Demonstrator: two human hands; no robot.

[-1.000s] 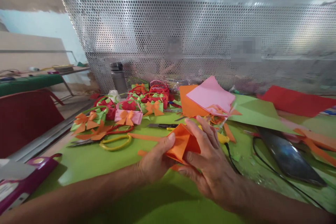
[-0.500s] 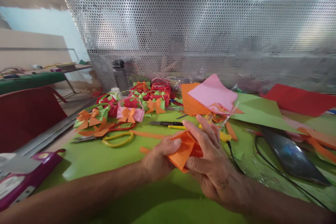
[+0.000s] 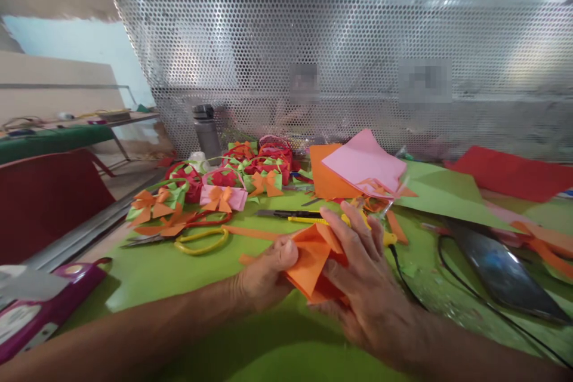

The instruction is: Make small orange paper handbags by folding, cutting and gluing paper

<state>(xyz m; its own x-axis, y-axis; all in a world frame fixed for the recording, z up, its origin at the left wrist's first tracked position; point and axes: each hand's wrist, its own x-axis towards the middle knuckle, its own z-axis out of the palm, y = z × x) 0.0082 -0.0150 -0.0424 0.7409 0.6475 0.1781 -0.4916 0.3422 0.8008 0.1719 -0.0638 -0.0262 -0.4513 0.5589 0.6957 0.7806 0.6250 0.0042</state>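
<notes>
A folded orange paper piece [image 3: 311,259] is held low over the green table cover [image 3: 179,268], between both of my hands. My left hand [image 3: 264,271] pinches its left edge with thumb and fingers closed. My right hand [image 3: 362,277] grips the right side, fingers laid over the top of the fold. Part of the paper is hidden under my right fingers.
Yellow-handled scissors [image 3: 197,239] and a yellow craft knife [image 3: 304,216] lie beyond my hands. Several paper baskets with bows [image 3: 219,185] stand at the back left. Pink [image 3: 362,161], orange, green and red sheets are stacked at the back right. A phone [image 3: 505,271] with a black cable lies right. A perforated metal screen [image 3: 340,65] closes the far edge.
The orange paper has been turned and pressed down slightly between my hands; my right fingers have flattened over it. My left thumb shifted along the fold.
</notes>
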